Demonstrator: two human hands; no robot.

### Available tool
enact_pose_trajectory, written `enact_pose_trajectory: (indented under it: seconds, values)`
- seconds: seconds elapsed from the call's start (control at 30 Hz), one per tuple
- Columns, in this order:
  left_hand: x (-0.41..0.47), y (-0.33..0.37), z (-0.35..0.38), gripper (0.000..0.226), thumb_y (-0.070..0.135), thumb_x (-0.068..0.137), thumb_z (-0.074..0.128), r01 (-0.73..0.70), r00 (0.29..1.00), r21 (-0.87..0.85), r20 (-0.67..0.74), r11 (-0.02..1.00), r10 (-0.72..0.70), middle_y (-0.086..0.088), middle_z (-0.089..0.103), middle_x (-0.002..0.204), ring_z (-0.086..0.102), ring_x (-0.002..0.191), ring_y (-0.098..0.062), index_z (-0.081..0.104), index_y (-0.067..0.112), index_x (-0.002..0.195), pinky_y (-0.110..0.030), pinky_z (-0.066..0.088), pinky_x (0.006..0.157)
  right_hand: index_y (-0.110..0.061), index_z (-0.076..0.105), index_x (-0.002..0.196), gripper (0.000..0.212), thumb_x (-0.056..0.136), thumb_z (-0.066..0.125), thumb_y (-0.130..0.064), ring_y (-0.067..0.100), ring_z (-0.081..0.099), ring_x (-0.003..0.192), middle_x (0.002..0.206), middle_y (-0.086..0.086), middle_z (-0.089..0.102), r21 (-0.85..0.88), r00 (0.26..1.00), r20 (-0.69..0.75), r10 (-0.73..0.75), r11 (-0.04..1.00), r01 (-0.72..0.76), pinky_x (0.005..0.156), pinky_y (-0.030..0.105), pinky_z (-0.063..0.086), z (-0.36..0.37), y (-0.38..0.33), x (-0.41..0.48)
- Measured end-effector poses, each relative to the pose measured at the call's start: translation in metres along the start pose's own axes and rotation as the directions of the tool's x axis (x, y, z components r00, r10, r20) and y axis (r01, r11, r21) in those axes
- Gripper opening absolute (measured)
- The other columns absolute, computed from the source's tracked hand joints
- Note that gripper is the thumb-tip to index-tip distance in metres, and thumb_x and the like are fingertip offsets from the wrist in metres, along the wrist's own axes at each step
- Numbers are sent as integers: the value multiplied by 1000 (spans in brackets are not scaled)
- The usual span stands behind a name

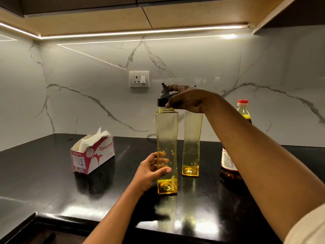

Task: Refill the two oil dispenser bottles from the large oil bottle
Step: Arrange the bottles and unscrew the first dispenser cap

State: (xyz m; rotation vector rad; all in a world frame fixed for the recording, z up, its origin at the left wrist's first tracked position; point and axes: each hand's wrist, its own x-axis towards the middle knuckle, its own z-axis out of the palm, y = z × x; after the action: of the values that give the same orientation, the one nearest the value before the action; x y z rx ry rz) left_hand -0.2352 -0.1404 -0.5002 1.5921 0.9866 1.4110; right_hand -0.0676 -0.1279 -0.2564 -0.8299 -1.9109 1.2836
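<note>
Two tall yellow see-through dispenser bottles stand upright on the black counter [52, 173], each with only a little oil at the bottom. My left hand [151, 170] grips the lower part of the nearer bottle [167, 138]. My right hand [186, 100] holds that bottle's black pourer cap [162, 100], which sits just above the open neck. The second dispenser bottle [191, 141] stands behind and to the right, its top hidden by my right hand. The large oil bottle [243, 110], red-capped, stands at the right, mostly hidden behind my right forearm.
A pink and white tissue box [93, 154] lies on the counter to the left. A wall socket [139, 79] sits on the marble backsplash behind the bottles. The counter's front edge runs along the bottom of the view, with a corner at the lower left.
</note>
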Motion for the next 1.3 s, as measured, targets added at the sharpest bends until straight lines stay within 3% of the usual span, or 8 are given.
enact_pose_trajectory:
  seconds: [0.17, 0.37, 0.57, 0.7, 0.8, 0.9, 1.03, 1.3]
  values:
    - [0, 0, 0, 85, 52, 50, 89, -3, 1000, -2, 2, 1000, 3, -6, 70, 109, 68, 103, -22, 58, 18, 121, -30, 55, 83, -16, 38, 136, 65, 82, 57, 13, 27, 49, 122, 138, 15, 45, -49, 999, -7, -34, 998, 33, 108, 38, 37, -14, 1, -4]
    - [0, -1, 0, 84, 50, 51, 90, 2, 1000, -1, 7, 1000, -2, -6, 70, 110, 68, 104, -23, 58, 18, 122, -31, 55, 84, -11, 59, 108, 17, 91, 59, -11, 16, 58, 86, 97, 8, 62, -453, 951, -270, -152, 891, 14, 68, 21, 51, -3, -10, -13]
    - [0, -2, -1, 81, 51, 51, 89, 1, 1000, 8, 1, 1000, -1, -7, 69, 111, 67, 104, -23, 59, 19, 120, -33, 55, 86, -5, 62, 87, 58, 68, 71, -59, 14, 51, 71, 71, 4, 54, -826, 919, -304, -251, 550, -123, 69, 30, 46, 22, -13, 4]
    - [0, -1, 0, 80, 50, 52, 89, 0, 1000, -2, -5, 1000, 0, -8, 69, 111, 68, 104, -23, 59, 19, 119, -29, 54, 83, -7, 51, 128, 57, 76, 75, -12, 24, 54, 112, 119, 11, 58, -516, 989, -150, 2, 853, -80, 96, 33, 46, 10, -18, 2]
    - [1, -1, 0, 81, 49, 52, 90, 2, 1000, -4, 1, 1000, -2, -9, 69, 111, 68, 103, -23, 59, 18, 119, -28, 54, 82, -19, 17, 150, 88, 80, 65, 4, 29, 22, 142, 156, 10, 20, -312, 998, -22, 63, 948, -67, 116, 40, 18, -4, -16, -3]
    - [1, -1, 0, 81, 49, 51, 90, 1, 1000, -9, 3, 1000, -1, -9, 69, 110, 68, 103, -23, 59, 18, 119, -29, 55, 83, -15, 26, 147, 87, 76, 74, -29, 25, 31, 137, 151, 9, 30, -394, 990, -128, 54, 914, -100, 111, 39, 29, -5, -11, -1]
    - [1, -1, 0, 80, 49, 52, 90, 6, 1000, -5, 1, 1000, -6, -9, 69, 111, 68, 104, -23, 59, 18, 119, -31, 55, 84, -7, 58, 112, 74, 64, 73, -61, 15, 49, 84, 95, 7, 56, -635, 958, -286, -26, 754, -170, 70, 29, 43, 11, -6, 13]
    - [2, -2, -1, 80, 48, 52, 90, 9, 1000, -13, 6, 1000, -9, -8, 69, 110, 68, 103, -24, 59, 18, 120, -30, 54, 84, -6, 57, 114, 42, 75, 73, -3, 23, 58, 108, 110, 11, 61, -355, 996, -91, -18, 935, -15, 95, 30, 47, -1, -12, 8]
